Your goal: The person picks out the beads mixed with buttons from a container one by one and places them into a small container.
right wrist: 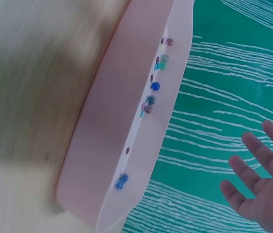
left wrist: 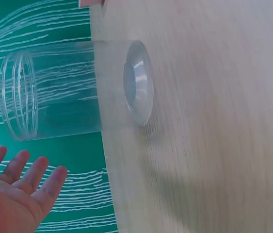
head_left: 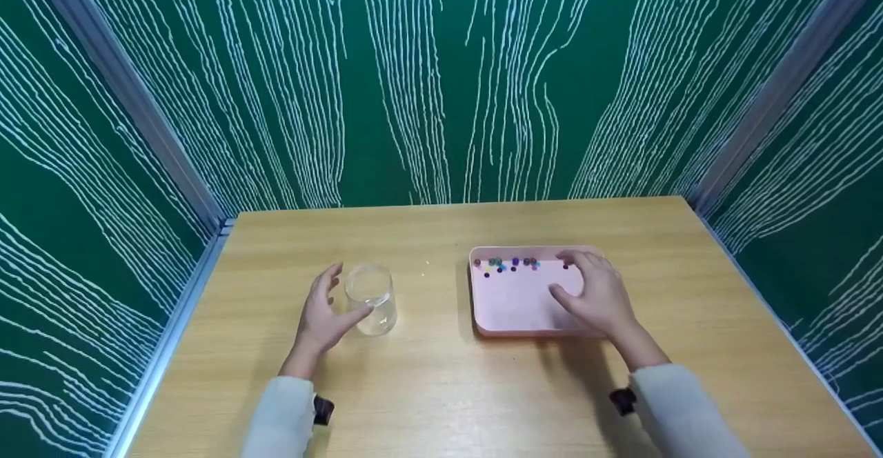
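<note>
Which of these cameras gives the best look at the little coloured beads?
The right wrist view: the beads show singly along the pink tray wall. The head view shows them as tiny dots at the tray's far edge. The left wrist view shows none.

Bright even light, soft shadows under the forearms, head view sharp, both wrist views motion-blurred and skewed
</note>
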Tool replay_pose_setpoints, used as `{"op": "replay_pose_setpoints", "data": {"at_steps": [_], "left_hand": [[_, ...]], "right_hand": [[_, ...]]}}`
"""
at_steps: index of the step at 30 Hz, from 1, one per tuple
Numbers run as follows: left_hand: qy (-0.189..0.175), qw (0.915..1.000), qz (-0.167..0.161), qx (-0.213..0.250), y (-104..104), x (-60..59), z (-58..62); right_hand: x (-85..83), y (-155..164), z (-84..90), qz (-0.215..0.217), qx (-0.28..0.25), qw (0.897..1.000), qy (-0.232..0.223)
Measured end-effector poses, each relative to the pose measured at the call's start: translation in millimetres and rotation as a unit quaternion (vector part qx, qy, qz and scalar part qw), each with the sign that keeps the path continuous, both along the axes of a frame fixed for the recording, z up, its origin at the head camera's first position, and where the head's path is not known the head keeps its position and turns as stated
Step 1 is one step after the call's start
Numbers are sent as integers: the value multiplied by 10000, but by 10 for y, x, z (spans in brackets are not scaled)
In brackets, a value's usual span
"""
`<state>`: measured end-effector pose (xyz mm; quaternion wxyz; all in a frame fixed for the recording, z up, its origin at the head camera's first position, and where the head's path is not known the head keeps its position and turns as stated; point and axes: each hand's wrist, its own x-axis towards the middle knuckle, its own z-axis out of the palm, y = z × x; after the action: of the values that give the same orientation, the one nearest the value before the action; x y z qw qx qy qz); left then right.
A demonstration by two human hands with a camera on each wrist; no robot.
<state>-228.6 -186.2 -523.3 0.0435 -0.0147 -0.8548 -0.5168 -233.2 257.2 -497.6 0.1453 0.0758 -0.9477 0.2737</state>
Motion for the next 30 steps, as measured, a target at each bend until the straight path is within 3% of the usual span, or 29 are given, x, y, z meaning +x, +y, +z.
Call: {"op": "replay_pose_setpoints", "data": {"at_steps": [11,20,30], "left_hand": [[-34,10000,-21,65,-12,-179,-98],[-103,9997,-67,212,38,-213,-124],[-45,9993,-167,323,104,-271,-167]], "right_hand": [[-311,-217,-35,45,-22,10000,-54],[-402,-302,-86,76,-366,9969,-691],[-507,-374,-162,164,-428,9955,-833]]}}
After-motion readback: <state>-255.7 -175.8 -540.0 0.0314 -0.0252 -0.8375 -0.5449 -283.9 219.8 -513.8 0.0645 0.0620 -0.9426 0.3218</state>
